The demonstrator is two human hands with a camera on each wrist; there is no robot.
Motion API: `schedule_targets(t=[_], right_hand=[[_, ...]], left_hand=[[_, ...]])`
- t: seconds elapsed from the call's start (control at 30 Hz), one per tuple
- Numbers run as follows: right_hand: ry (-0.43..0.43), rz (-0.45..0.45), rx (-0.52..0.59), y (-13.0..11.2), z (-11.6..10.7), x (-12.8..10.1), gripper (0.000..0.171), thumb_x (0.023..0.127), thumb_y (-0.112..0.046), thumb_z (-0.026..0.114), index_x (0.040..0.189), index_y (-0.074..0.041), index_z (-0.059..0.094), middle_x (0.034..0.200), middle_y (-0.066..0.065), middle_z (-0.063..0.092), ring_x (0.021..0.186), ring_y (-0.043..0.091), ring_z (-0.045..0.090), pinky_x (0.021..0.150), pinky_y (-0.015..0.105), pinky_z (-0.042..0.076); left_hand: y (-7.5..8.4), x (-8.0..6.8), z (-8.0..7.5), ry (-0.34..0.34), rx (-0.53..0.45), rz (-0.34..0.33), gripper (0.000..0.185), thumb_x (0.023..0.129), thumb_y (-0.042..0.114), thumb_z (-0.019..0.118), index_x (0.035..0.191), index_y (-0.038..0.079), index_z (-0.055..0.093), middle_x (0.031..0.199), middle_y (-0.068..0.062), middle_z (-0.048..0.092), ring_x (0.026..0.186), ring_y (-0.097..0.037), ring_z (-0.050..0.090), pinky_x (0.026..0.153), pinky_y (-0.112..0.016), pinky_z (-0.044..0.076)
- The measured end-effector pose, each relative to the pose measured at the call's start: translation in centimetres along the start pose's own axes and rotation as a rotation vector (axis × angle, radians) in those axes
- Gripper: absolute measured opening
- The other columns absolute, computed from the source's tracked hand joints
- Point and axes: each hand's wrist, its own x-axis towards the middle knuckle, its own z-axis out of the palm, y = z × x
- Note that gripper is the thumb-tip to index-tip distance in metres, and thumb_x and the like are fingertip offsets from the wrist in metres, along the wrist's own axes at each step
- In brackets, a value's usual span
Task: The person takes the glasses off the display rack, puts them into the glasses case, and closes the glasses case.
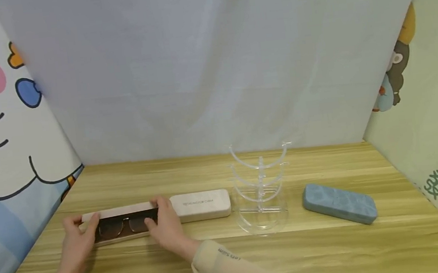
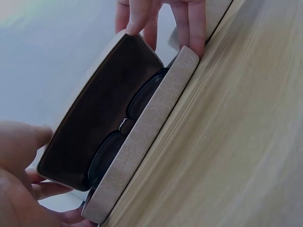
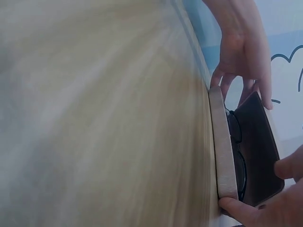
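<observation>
Gripping each end of the open beige glasses case (image 1: 121,224) on the bench (image 1: 257,258), the left hand (image 1: 78,242) and right hand (image 1: 167,225) steady it, fingers curled, lid propped over sunglasses (image 2: 128,127).

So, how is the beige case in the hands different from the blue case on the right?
The beige case is open, with glasses lying inside; the blue case is shut. Left hand and right hand hold the beige case at its ends; nothing touches the blue case. Both are long and lie flat on the table.
</observation>
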Motion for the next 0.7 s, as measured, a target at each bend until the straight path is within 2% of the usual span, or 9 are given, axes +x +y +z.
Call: schedule_targets(t=[0.13, 0.27, 0.37, 0.5, 0.7], right_hand=[[0.038, 0.019, 0.047, -0.1, 0.2, 0.0, 0.023, 0.094, -0.018, 0.050, 0.117, -0.014, 0.047, 0.120, 0.000, 0.048, 0.110, 0.014, 0.050, 0.090, 0.026, 0.043], [0.088, 0.014, 0.071, -0.1, 0.2, 0.3, 0.013, 0.094, -0.014, 0.049, 0.107, -0.013, 0.051, 0.107, 0.000, 0.052, 0.091, 0.009, 0.051, 0.075, 0.020, 0.045], [0.144, -0.013, 0.052, 0.1, 0.3, 0.5, 0.009, 0.092, -0.010, 0.052, 0.100, -0.012, 0.054, 0.100, 0.001, 0.054, 0.084, 0.009, 0.051, 0.070, 0.019, 0.044], [0.184, -0.027, 0.043, 0.2, 0.3, 0.5, 0.006, 0.089, -0.008, 0.055, 0.095, -0.011, 0.056, 0.095, 0.001, 0.056, 0.086, 0.011, 0.054, 0.072, 0.020, 0.045], [0.163, 0.003, 0.068, 0.0, 0.4, 0.4, 0.009, 0.088, -0.008, 0.057, 0.096, -0.012, 0.056, 0.100, 0.001, 0.058, 0.096, 0.013, 0.055, 0.079, 0.022, 0.046]], left_hand=[[-0.2, -0.2, -0.2, 0.026, -0.005, 0.003, 0.069, 0.093, 0.044, 0.038, 0.132, -0.006, 0.010, 0.130, -0.044, 0.025, 0.119, -0.048, 0.027, 0.096, -0.056, 0.024], [-0.4, -0.1, -0.5, -0.010, -0.038, 0.008, 0.072, 0.092, 0.044, 0.041, 0.133, -0.006, 0.008, 0.139, -0.040, 0.013, 0.130, -0.047, 0.015, 0.104, -0.056, 0.017], [-0.5, 0.1, -0.6, -0.026, -0.065, 0.008, 0.073, 0.092, 0.042, 0.045, 0.132, -0.007, 0.009, 0.143, -0.037, 0.006, 0.133, -0.046, 0.008, 0.106, -0.056, 0.014], [-0.6, 0.1, -0.7, -0.035, -0.075, 0.002, 0.075, 0.091, 0.042, 0.048, 0.131, -0.009, 0.012, 0.143, -0.037, 0.004, 0.134, -0.045, 0.006, 0.106, -0.056, 0.013], [-0.8, 0.0, -1.1, -0.048, -0.034, 0.018, 0.077, 0.090, 0.046, 0.049, 0.131, -0.009, 0.014, 0.143, -0.037, 0.005, 0.132, -0.048, 0.005, 0.104, -0.060, 0.014]])
